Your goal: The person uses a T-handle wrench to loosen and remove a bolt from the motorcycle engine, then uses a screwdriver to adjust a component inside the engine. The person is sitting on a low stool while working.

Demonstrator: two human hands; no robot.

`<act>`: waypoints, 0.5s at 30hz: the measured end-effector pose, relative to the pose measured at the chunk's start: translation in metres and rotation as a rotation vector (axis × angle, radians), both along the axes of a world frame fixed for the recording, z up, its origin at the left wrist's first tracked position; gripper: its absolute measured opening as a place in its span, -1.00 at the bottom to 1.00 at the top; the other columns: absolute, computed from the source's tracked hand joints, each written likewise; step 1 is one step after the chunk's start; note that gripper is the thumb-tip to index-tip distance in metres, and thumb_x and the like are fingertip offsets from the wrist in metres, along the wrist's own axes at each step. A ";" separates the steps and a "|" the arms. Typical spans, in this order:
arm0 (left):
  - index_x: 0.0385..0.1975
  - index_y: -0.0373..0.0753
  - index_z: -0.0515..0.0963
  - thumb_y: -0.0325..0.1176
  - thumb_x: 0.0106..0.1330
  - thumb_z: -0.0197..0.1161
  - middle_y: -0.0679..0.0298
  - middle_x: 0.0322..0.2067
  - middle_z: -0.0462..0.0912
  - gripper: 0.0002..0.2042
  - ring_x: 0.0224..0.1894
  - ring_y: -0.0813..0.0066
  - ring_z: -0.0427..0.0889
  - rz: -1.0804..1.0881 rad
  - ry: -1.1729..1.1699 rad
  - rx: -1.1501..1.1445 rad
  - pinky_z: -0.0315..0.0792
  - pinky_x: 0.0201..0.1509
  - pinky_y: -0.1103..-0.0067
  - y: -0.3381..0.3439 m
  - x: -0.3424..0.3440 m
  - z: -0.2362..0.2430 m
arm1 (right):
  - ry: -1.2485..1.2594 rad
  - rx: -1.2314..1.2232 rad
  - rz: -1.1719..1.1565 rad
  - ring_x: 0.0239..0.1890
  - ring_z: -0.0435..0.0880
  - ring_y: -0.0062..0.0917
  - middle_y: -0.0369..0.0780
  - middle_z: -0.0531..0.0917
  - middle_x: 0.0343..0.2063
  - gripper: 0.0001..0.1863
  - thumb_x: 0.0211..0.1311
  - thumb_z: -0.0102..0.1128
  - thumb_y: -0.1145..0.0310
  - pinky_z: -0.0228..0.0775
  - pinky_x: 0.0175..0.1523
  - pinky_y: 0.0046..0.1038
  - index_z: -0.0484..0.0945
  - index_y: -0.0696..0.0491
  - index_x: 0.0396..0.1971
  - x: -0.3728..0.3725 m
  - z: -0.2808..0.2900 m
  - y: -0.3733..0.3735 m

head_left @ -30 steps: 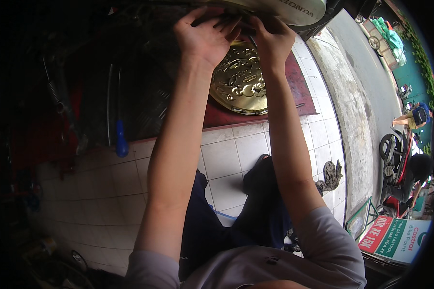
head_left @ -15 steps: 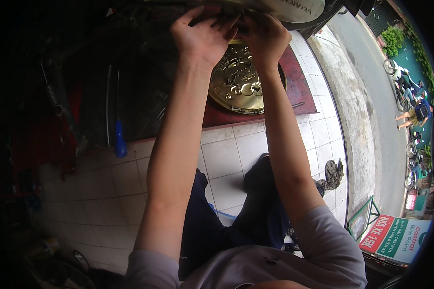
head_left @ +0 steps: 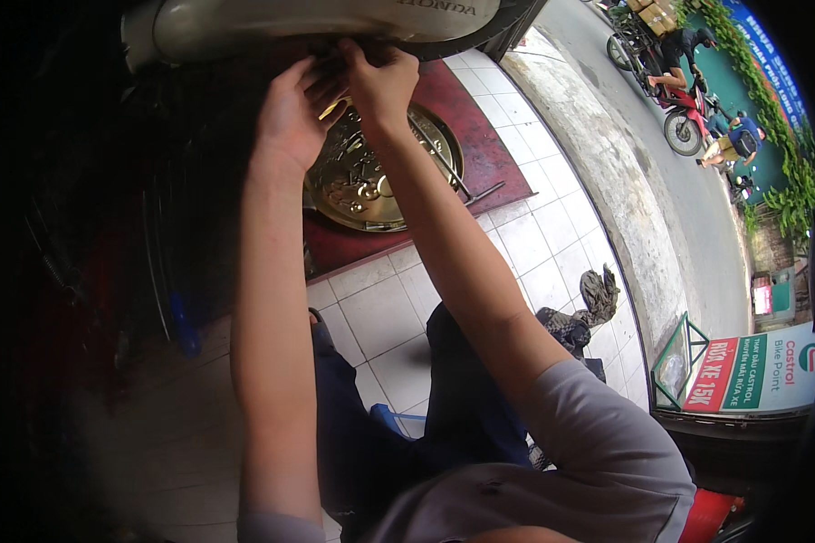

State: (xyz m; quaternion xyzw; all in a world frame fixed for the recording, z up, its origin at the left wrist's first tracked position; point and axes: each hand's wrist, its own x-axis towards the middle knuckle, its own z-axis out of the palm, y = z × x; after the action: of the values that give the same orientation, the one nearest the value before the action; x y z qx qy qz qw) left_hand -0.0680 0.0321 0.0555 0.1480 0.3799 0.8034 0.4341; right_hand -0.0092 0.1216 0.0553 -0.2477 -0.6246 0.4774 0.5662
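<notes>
A pale silver motorbike part [head_left: 326, 18] spans the top of the view. Just under its dark lower edge, my left hand [head_left: 290, 113] has its palm turned up and fingers curled, and my right hand [head_left: 380, 81] is bent with fingertips tucked beneath the part. What both grip is hidden. Below them a round brass-coloured tray [head_left: 362, 213] with small metal parts rests on a red, stained board [head_left: 510, 185]. A metal T-handle rod [head_left: 484, 192] lies across the right of tray and board.
A blue-handled tool [head_left: 183, 326] is at left on the dark side. A crumpled rag [head_left: 598, 294] lies on white tiles [head_left: 398, 335]. A signboard [head_left: 743, 369] stands at lower right. On the street [head_left: 661, 199] are a loaded motorbike with rider [head_left: 679, 63] and another person [head_left: 743, 140].
The view has shifted, so hands, tray and silver part sit further left. My hands remain under the part's edge. More of the street shows, with a loaded motorbike now at upper right.
</notes>
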 end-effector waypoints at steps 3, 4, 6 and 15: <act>-0.03 -0.22 0.46 -0.23 0.35 0.09 0.25 -0.09 0.54 -0.71 -0.04 0.44 0.48 0.051 0.043 -0.052 0.35 0.09 0.50 0.015 0.000 -0.002 | -0.065 -0.040 0.101 -0.43 0.72 -0.32 -0.01 0.69 -0.50 -0.73 0.02 0.28 0.34 0.50 -0.24 -0.41 0.64 0.29 -0.42 0.003 0.000 0.012; -0.02 -0.23 0.45 -0.24 0.34 0.12 0.24 -0.07 0.54 -0.71 -0.02 0.44 0.48 0.069 0.044 -0.057 0.35 0.09 0.51 0.021 0.003 -0.001 | -0.068 -0.045 0.117 -0.42 0.72 -0.32 -0.01 0.69 -0.49 -0.72 0.03 0.28 0.33 0.50 -0.23 -0.42 0.64 0.29 -0.42 0.009 0.000 0.017; 0.00 -0.23 0.44 -0.25 0.34 0.13 0.21 -0.03 0.54 -0.70 0.04 0.44 0.47 0.045 0.033 0.010 0.35 0.06 0.55 0.023 0.003 0.002 | -0.184 -0.070 0.176 -0.39 0.72 -0.33 -0.01 0.69 -0.49 -0.72 0.04 0.27 0.33 0.50 -0.22 -0.40 0.64 0.29 -0.42 0.029 0.005 0.021; 0.00 -0.20 0.43 -0.33 0.33 0.14 0.24 -0.03 0.56 -0.72 -0.05 0.46 0.52 -0.112 -0.112 0.113 0.35 -0.03 0.54 0.037 -0.020 -0.015 | -1.186 0.288 0.021 -0.36 0.66 -0.10 0.01 0.64 -0.49 -0.76 -0.14 0.31 0.26 0.53 -0.16 -0.21 0.64 0.14 -0.51 0.123 -0.057 0.057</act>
State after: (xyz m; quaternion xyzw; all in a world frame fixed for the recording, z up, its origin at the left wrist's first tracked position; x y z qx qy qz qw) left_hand -0.0879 0.0696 0.0408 0.1478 0.3003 0.8049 0.4900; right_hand 0.1140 0.1785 -0.0019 -0.3861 -0.8941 0.1744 0.1450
